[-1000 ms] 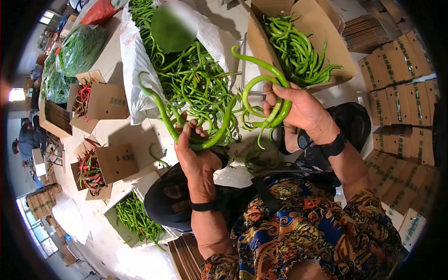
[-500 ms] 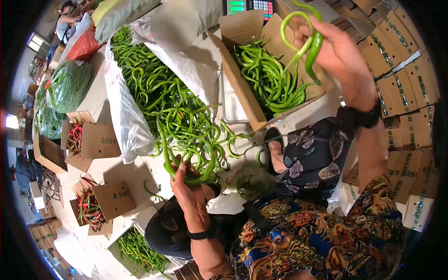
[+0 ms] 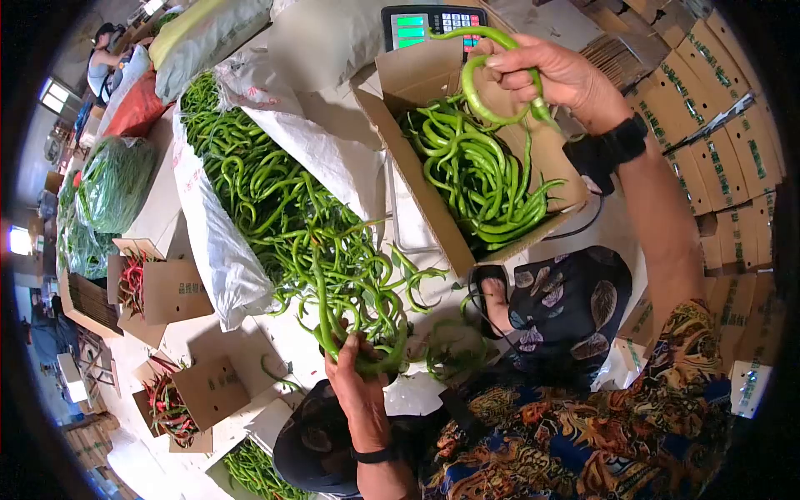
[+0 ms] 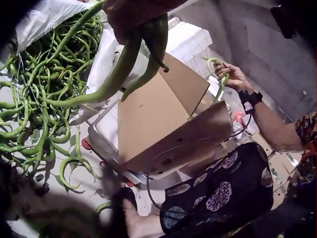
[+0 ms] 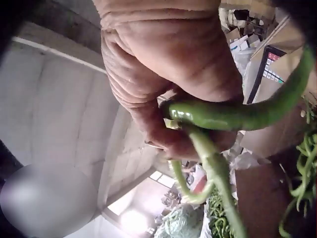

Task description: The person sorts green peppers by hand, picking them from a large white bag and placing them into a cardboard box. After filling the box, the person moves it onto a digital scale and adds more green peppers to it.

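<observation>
In the head view the right hand (image 3: pixel 554 73) pinches curved green peppers (image 3: pixel 475 90) above the far right part of an open cardboard box (image 3: pixel 417 185) that holds a heap of green peppers (image 3: pixel 479 167). The left hand (image 3: pixel 358 396) grips several long green peppers (image 3: pixel 323 310) in front of the loose peppers spilling from a white sack (image 3: pixel 218 250). Close up, the right wrist view has the right hand (image 5: pixel 168 74) with its fingers curled round a thick pepper (image 5: pixel 237 116) and a thinner one (image 5: pixel 213 171). Peppers (image 4: pixel 119 74) hang below the left hand (image 4: pixel 138 12) in the left wrist view.
A scale display (image 3: pixel 410 32) stands behind the box. Two small boxes of red peppers (image 3: pixel 171 292) (image 3: pixel 221 392) and a box of green peppers (image 3: pixel 254 471) are at the left. Stacked cartons (image 3: pixel 708 158) line the right side. Loose peppers (image 3: pixel 283 379) lie on the floor.
The right hand has moved from beside the left hand up and over the box, still holding peppers. The left hand keeps its peppers. The head view has shifted, bringing the scale into sight.
</observation>
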The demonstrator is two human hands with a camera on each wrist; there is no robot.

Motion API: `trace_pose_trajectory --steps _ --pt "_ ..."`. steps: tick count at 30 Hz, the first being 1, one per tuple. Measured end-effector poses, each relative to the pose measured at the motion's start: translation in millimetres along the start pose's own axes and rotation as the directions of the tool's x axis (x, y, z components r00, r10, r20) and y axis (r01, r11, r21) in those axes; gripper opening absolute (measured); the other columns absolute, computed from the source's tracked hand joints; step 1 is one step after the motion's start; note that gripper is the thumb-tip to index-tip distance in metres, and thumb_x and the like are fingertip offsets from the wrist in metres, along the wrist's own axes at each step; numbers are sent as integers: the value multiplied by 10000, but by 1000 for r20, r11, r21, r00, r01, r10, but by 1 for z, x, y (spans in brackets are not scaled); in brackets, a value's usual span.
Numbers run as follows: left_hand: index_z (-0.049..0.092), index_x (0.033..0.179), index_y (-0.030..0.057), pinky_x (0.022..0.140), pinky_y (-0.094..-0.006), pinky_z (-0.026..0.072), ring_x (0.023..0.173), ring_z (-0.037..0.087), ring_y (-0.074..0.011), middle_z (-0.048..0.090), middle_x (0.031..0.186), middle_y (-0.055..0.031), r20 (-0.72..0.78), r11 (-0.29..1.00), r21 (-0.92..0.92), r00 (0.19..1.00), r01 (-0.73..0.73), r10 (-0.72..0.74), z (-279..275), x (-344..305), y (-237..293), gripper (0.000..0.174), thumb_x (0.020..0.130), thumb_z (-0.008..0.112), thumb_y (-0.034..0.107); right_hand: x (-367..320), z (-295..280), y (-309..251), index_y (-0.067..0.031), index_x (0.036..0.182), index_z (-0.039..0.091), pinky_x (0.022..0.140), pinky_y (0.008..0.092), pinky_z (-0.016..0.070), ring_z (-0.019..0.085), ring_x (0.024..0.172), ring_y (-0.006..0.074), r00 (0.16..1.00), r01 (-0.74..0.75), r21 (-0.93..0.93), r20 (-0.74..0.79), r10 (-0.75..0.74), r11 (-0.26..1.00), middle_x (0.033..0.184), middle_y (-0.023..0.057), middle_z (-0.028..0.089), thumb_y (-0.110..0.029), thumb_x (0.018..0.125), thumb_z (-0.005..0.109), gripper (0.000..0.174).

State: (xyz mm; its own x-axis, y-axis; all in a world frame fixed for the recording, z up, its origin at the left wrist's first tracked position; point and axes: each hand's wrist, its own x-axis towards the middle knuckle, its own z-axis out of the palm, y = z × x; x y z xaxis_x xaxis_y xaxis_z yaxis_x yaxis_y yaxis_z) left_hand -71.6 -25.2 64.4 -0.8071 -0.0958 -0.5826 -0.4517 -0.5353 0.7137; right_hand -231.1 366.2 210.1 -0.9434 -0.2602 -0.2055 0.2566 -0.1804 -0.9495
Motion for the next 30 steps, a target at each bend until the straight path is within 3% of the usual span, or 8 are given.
trace_pose_trajectory --steps 5,7,9,12,15,23,27,30 --pt "485 1218 -15 609 -285 463 674 540 -155 562 835 -73 4 998 25 998 56 -56 9 1 -8 405 837 609 48 -8 17 -36 1 1050 584 431 140 348 443 534 0 988 114 15 104 -115 993 832 32 594 -125 872 641 225" --pt "504 1208 -13 631 -281 467 683 540 -150 574 862 -72 14 996 40 997 79 -79 16 -1 -8 390 834 601 38 -23 57 -41 17 1162 512 592 310 430 522 671 186 995 19 -137 -98 -33 990 880 59 594 -168 823 618 401" --pt "513 1199 -13 648 -280 471 701 544 -148 584 883 -73 4 995 43 996 90 -90 20 0 -9 382 830 599 33 -25 68 -35 15 1199 482 360 129 293 342 433 -4 996 23 -315 -74 -49 949 766 -5 515 -141 859 632 403" --pt "519 1201 -5 694 -277 476 777 567 -150 601 965 -79 47 994 78 996 71 -75 11 5 -18 398 813 606 21 20 3 32 55 1156 489 508 174 414 511 646 48 983 -113 -163 124 133 980 828 29 554 -121 841 637 390" --pt "512 1214 3 721 -279 479 840 572 -152 591 1053 -81 15 990 116 997 79 -81 9 6 -22 420 809 620 23 50 -45 84 42 1042 558 577 244 472 576 694 121 974 -226 -234 -40 223 946 864 70 614 -82 820 650 271" --pt "466 1236 49 715 -280 482 859 564 -143 561 1083 -62 -4 984 142 994 106 -107 12 5 -24 456 811 629 16 96 -105 115 -74 1122 604 690 369 523 650 806 261 899 -302 -835 -410 -156 460 917 122 669 -101 812 639 314" --pt "469 1190 52 707 -278 482 852 565 -140 555 1044 -55 -10 983 155 995 101 -101 17 5 -25 435 797 652 22 103 -89 126 -136 1151 607 876 454 469 599 966 377 950 -108 -994 -101 -296 -7 1007 159 643 -78 782 617 374" --pt "458 1194 50 703 -276 481 857 573 -147 553 1030 -60 -6 983 152 995 102 -102 14 8 -30 453 790 661 36 107 -92 130 -129 1139 613 940 441 421 546 1056 367 933 -84 -996 -84 -350 16 1032 165 608 -55 782 563 368"
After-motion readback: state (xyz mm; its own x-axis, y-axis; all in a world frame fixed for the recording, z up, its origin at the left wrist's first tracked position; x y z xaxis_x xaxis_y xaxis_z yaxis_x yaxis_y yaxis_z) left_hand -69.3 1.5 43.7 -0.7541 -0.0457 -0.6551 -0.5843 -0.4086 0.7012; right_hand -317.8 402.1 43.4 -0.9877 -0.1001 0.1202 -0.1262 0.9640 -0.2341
